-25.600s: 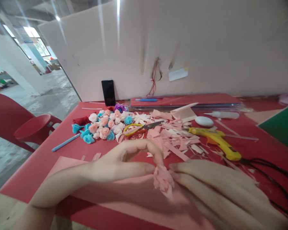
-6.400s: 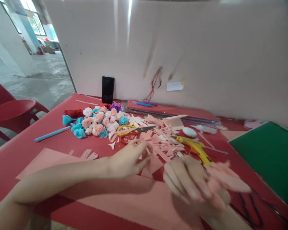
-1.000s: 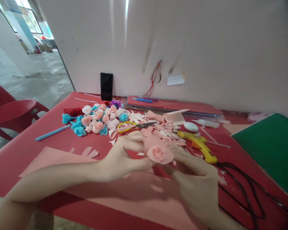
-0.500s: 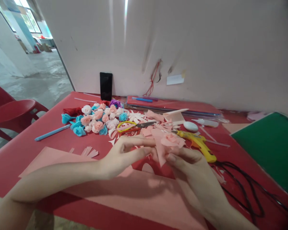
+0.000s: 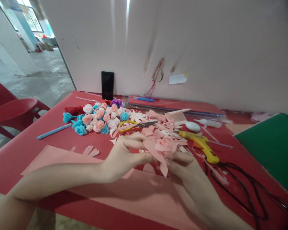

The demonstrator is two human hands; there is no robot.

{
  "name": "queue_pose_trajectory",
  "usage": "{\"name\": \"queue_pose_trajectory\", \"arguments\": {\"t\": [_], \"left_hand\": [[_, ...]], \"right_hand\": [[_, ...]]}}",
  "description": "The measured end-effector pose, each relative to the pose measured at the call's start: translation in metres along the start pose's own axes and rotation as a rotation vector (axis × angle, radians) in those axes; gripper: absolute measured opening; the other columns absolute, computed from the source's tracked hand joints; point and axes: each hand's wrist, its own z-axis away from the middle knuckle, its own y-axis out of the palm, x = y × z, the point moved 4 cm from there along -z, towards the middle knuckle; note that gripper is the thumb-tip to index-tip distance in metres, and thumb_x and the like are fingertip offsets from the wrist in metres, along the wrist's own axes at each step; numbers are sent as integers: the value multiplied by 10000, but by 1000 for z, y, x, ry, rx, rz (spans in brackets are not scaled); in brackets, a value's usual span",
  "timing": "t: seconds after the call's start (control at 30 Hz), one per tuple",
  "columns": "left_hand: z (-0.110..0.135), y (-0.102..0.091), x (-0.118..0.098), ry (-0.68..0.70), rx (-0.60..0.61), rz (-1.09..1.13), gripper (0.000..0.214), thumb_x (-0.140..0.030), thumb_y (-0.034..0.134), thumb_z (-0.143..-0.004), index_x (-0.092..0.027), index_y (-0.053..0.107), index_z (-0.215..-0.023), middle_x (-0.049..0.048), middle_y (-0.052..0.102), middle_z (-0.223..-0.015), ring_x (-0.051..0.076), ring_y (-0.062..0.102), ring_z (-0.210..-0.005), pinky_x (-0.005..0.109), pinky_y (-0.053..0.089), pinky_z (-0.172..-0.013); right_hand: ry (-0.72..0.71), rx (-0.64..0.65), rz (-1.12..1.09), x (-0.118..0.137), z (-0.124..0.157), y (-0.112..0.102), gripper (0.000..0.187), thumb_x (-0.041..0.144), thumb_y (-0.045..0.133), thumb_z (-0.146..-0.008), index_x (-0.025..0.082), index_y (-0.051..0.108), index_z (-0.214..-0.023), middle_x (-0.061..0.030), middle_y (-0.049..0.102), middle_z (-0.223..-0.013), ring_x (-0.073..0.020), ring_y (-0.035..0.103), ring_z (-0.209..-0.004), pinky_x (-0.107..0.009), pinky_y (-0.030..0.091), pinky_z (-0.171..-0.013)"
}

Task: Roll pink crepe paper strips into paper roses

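A pink paper rose (image 5: 163,144) is held up between my two hands over the table, with a loose pointed petal hanging down its near side. My left hand (image 5: 124,156) pinches the rose's left edge between thumb and fingers. From below and to the right, my right hand (image 5: 184,167) grips its base; the fingertips there are partly hidden. Under my hands lies a large pink paper sheet (image 5: 134,195). Scissors (image 5: 136,125) with yellow and red handles rest among pink paper scraps (image 5: 151,131) just beyond the rose.
Finished paper roses (image 5: 99,123) in several colours are heaped at the left. A yellow glue gun (image 5: 204,147) with a black cord (image 5: 244,188) lies at the right, near a green board (image 5: 271,150). A black phone (image 5: 107,85) leans on the wall. A blue stick (image 5: 54,131) lies left.
The rose has turned and tilted in my hands, and its loose petal now points lower toward me. My left hand's fingers have shifted along the petal's edge. The view has moved slightly.
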Motion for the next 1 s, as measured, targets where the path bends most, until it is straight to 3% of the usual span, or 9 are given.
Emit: {"name": "queue_pose_trajectory", "arguments": {"t": [0.23,0.4,0.5,0.7,0.8,1.0], "left_hand": [[1,0,-2,47,-11,-51,165,-314,740,-670,-187,710,-569,17,628,-666,120,554,-661,271,485,-687],[1,-1,-2,76,-4,-67,102,-176,736,-656,-190,696,-563,7,625,-657,128,545,-675,273,464,-678],[3,-1,-3,128,-6,-98,102,-129,723,-657,-192,693,-583,-1,616,-657,125,516,-682,277,424,-686],[4,-2,-3,261,-56,-146,123,-88,682,-647,-177,627,-580,-15,580,-657,124,468,-692,293,365,-706],[4,-3,-2,292,-81,-152,144,-71,656,-641,-176,581,-577,-29,547,-651,116,470,-687,289,350,-704],[6,-1,2,285,-70,-140,161,-80,657,-644,-170,533,-593,-36,512,-656,108,450,-685,268,346,-686]], "right_hand": [[33,10,57,-3,2,0,76,264,809,-503,264,735,-518,20,652,-483,-96,542,-439,-182,442,-423],[1,16,112,-2,3,0,72,283,794,-549,247,732,-537,18,630,-497,-103,515,-433,-215,447,-430],[-67,41,154,-1,4,-1,70,280,788,-564,250,729,-541,12,650,-557,-124,562,-507,-228,470,-491],[-247,114,307,8,7,5,179,295,648,-747,247,696,-581,11,613,-587,-130,548,-551,-228,452,-499],[-352,138,358,15,10,9,148,295,656,-724,252,666,-583,18,590,-595,-138,539,-570,-234,461,-509],[-386,-11,533,14,15,10,288,291,674,-684,216,513,-458,31,467,-528,-128,487,-515,-231,447,-466]]}}
